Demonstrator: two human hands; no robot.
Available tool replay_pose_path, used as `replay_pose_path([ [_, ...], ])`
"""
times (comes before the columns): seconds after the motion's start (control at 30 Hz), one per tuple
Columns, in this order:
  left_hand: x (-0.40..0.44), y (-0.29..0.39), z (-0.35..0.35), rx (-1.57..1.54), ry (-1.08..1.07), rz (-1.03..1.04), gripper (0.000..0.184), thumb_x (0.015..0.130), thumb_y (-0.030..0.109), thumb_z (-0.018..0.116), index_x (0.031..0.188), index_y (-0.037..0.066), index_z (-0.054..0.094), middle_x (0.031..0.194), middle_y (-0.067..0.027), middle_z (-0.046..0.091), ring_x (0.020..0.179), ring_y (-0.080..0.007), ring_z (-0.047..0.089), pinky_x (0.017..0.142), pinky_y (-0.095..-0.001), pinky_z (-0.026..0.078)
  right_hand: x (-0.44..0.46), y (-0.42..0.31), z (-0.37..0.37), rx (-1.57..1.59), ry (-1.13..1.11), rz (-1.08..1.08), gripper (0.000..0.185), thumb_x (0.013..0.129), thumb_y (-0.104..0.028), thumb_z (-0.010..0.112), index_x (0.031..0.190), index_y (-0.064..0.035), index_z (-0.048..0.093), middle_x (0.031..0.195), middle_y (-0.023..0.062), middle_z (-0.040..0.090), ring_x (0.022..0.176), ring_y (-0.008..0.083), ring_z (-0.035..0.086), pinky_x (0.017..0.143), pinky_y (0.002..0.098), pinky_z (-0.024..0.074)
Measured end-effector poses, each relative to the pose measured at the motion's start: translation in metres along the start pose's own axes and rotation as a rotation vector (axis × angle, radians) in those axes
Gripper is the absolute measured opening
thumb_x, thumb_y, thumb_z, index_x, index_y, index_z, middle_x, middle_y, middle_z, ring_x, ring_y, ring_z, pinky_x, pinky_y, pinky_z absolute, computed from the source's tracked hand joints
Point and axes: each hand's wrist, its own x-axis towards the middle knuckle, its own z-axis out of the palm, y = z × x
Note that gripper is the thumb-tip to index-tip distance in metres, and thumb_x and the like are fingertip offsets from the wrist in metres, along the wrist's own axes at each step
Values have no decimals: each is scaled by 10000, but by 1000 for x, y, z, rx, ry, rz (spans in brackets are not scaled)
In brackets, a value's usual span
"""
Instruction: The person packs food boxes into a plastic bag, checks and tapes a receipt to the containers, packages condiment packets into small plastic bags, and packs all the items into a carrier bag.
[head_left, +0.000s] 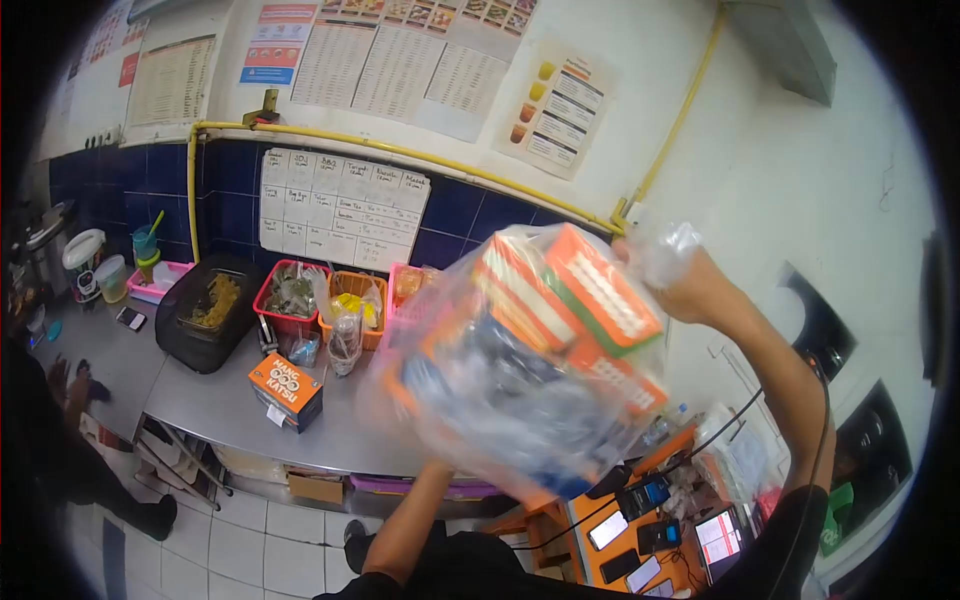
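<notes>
Bag (480, 440): Blurred and bulging, the clear bag is held up before the person, below and left of the right hand (686, 290).
Boxes (602, 290): Orange-and-white cartons show through the plastic, just left of the right hand; darker contents lower down are too blurred to name.
Right hand: Raised, it is clamped on the bag's gathered top.
Left hand: Hidden behind the bag, its grip cannot be told; only the forearm (405, 530) shows.
Phones (607, 531): Several lie on an orange table, below the right hand.
Katsu box (286, 390): The small orange carton stands on a steel counter (200, 410), up and left of the left forearm.
Baskets (268, 308): Red, orange and pink, they line the counter's rear, left of the right hand.
Tray (180, 345): Black, holding yellowish food, it sits farther left.
Co-worker (60, 470): Dressed in dark clothes, a second person stands far left of both hands.
Whiteboard (340, 205): Handwritten, it hangs on the wall, beyond the baskets.
</notes>
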Motion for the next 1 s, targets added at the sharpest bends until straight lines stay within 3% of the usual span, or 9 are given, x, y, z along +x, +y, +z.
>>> replay_pose_path([
  [0.03, -3, 0, 2, 25, 14, 10, 650, 785, 396, 579, 1336, 108, 388, 1473, -217, 420, 1288, -448, 493, 1044, -580, 422, 7, -3, -6, 91, 17, 46, 302, 1040, -289, 529, 1065, -12, 646, 932, 184, 663, 864, 380, 646, 758, 459, 503],
  [0.17, -14, -1, 3, 85, 62, 37, 585, 785, 323, 598, 1295, 104, 411, 1448, -218, 442, 1275, -438, 502, 1043, -561, 425, 30, -18, -24, 335, 114, 413, 379, 1051, -393, 541, 1044, -28, 646, 860, 154, 637, 787, 279, 614, 743, 428, 489],
  [0.4, -15, 9, 24, 171, 151, 114, 483, 785, 197, 632, 1222, 97, 451, 1403, -219, 481, 1251, -422, 519, 1040, -530, 432, 25, -15, -27, 175, -3, 2, 438, 1050, -322, 534, 752, -1, 555, 757, 200, 570, 660, 321, 555, 616, 459, 407],
  [0.5, -18, 15, 36, 191, 181, 146, 446, 785, 142, 646, 1191, 94, 468, 1384, -220, 498, 1241, -415, 526, 1039, -516, 435, 9, -14, 1, 81, -130, -105, 304, 1042, -295, 528, 941, -36, 652, 893, 192, 655, 781, 336, 620, 738, 471, 475],
  [0.57, -19, 19, 43, 192, 205, 196, 424, 785, 106, 656, 1170, 92, 479, 1372, -220, 509, 1235, -410, 531, 1038, -507, 436, -14, 3, 40, -306, -133, -197, 313, 1040, -277, 526, 1235, -69, 656, 1094, 153, 705, 978, 384, 644, 963, 461, 487],
  [0.67, -28, 27, 31, 164, 285, 319, 396, 785, 52, 671, 1139, 89, 497, 1353, -221, 526, 1225, -403, 538, 1036, -493, 439, -6, -4, 71, -78, -393, 217, 333, 1027, -222, 530, 1314, -82, 622, 1142, 153, 704, 1043, 401, 635, 992, 443, 481],
  [0.83, -86, -11, -69, 267, 791, 491, 367, 785, -38, 695, 1087, 84, 525, 1321, -222, 553, 1208, -392, 550, 1034, -471, 444, -42, 55, 232, 420, -163, 144, 193, 977, -177, 569, 1117, -109, 685, 987, 170, 695, 969, 384, 639, 844, 464, 502],
  [0.93, -135, -26, -140, 192, 1101, 10, 215, 842, -19, 691, 1001, 43, 560, 1163, -185, 633, 1138, -327, 586, 964, -414, 460, -10, -53, 256, 551, 93, 81, 143, 795, -148, 759, 914, -96, 699, 826, 132, 689, 798, 391, 650, 700, 488, 491],
  [1.0, -106, 2, -160, 323, 874, -19, 204, 848, 8, 703, 1024, 38, 607, 1155, -168, 642, 1145, -316, 582, 969, -409, 456, -3, -107, 313, 580, 283, 146, 178, 857, -251, 726, 881, -75, 717, 786, 197, 673, 767, 428, 638, 693, 502, 489],
])
